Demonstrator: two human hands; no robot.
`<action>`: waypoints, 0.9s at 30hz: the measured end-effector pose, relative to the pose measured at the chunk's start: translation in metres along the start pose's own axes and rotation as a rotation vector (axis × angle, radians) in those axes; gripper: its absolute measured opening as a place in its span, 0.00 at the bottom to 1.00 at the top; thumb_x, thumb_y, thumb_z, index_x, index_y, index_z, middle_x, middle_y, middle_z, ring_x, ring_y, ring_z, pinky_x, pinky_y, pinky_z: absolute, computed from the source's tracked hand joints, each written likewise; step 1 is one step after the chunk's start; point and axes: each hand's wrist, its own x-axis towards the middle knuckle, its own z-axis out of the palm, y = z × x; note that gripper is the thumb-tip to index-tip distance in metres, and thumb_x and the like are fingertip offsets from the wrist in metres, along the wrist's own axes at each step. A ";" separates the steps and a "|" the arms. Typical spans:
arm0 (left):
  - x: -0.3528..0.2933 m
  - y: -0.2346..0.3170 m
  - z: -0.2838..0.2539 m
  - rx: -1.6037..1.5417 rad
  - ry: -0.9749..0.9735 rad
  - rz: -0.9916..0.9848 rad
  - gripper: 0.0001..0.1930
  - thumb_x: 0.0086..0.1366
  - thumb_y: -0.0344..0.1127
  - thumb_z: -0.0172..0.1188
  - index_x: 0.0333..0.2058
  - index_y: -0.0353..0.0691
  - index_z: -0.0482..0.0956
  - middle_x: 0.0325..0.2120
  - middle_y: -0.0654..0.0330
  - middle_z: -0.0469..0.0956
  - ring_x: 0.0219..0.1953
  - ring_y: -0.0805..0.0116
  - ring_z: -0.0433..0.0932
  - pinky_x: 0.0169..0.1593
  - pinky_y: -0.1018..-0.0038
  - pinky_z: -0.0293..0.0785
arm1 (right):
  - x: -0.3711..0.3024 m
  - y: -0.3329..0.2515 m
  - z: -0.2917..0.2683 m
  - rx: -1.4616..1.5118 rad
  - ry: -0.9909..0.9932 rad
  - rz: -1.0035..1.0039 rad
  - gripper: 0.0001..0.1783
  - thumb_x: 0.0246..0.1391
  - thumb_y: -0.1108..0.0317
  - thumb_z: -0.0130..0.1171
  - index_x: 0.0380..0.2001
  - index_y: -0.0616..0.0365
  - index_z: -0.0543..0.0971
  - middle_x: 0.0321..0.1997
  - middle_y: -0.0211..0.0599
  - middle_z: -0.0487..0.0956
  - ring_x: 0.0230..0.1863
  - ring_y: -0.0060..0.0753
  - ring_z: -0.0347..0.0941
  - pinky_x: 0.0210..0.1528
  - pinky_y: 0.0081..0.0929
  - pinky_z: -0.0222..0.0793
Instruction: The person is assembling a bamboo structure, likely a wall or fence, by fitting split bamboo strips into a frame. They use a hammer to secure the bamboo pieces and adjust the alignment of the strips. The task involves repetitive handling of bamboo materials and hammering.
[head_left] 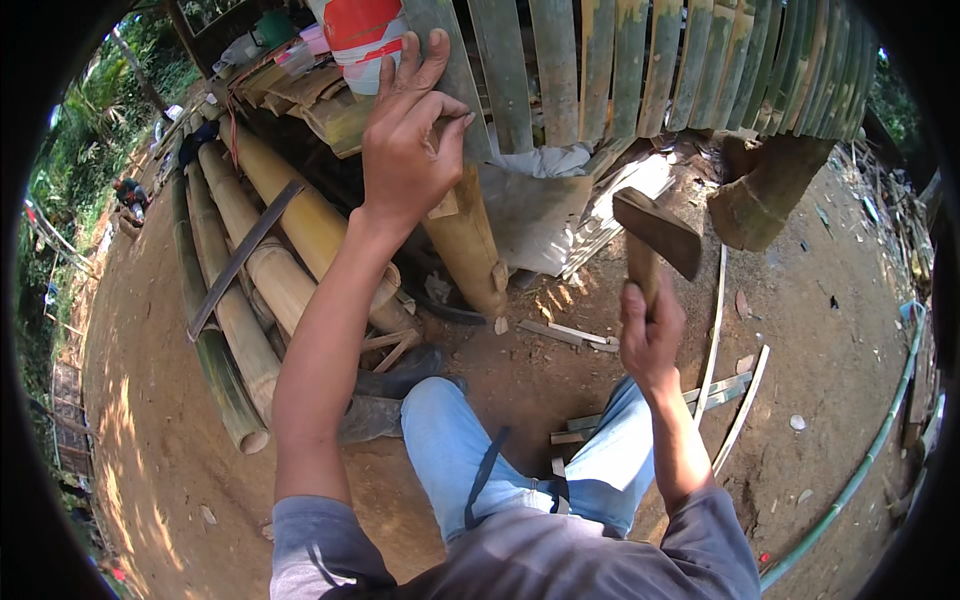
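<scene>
My left hand is raised against the leftmost bamboo slat of an upright row. Its thumb and forefinger are pinched together close to the slat, and whatever is between them is too small to make out. The other fingers stretch up toward the slat's edge, in front of a red and white bucket. Lower and to the right, my right hand is wrapped around the wooden handle of a hatchet. The hatchet's dark head points up, apart from the bamboo slats.
Thick bamboo poles lie at the left, with a long machete-like blade across them. A bamboo post stands under the slats. Cut strips litter the ground by my right leg. A long green pole curves along the right.
</scene>
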 end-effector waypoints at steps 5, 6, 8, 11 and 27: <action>0.001 -0.003 0.003 -0.034 -0.012 0.000 0.04 0.54 0.22 0.65 0.28 0.35 0.79 0.64 0.52 0.68 0.71 0.49 0.57 0.71 0.52 0.50 | 0.031 -0.035 0.047 0.079 -0.013 -0.190 0.18 0.68 0.64 0.52 0.55 0.65 0.72 0.32 0.39 0.77 0.28 0.27 0.71 0.32 0.28 0.68; 0.002 -0.003 0.003 -0.023 0.001 0.007 0.05 0.53 0.21 0.65 0.27 0.36 0.78 0.63 0.53 0.68 0.70 0.49 0.58 0.71 0.52 0.52 | 0.033 -0.037 0.052 0.098 -0.013 -0.195 0.19 0.68 0.64 0.52 0.56 0.65 0.72 0.34 0.40 0.78 0.29 0.28 0.72 0.33 0.29 0.69; 0.002 -0.002 0.004 -0.003 0.026 0.019 0.06 0.50 0.20 0.64 0.26 0.36 0.77 0.63 0.54 0.69 0.68 0.48 0.61 0.70 0.51 0.56 | 0.034 -0.041 0.058 0.150 -0.030 -0.142 0.20 0.68 0.64 0.51 0.57 0.65 0.72 0.35 0.41 0.79 0.30 0.29 0.72 0.34 0.30 0.69; 0.000 -0.005 0.004 -0.015 0.021 0.025 0.07 0.50 0.20 0.65 0.27 0.36 0.76 0.63 0.54 0.68 0.69 0.48 0.61 0.70 0.51 0.55 | 0.035 -0.047 0.063 0.222 -0.072 -0.006 0.19 0.68 0.64 0.52 0.56 0.65 0.72 0.39 0.45 0.79 0.36 0.36 0.74 0.39 0.31 0.70; 0.000 -0.006 0.005 -0.022 -0.006 0.032 0.07 0.51 0.20 0.63 0.26 0.35 0.74 0.66 0.53 0.65 0.71 0.45 0.55 0.70 0.50 0.54 | 0.048 -0.041 0.081 0.201 -0.008 -0.097 0.19 0.68 0.62 0.52 0.54 0.63 0.73 0.31 0.46 0.79 0.28 0.34 0.75 0.34 0.31 0.71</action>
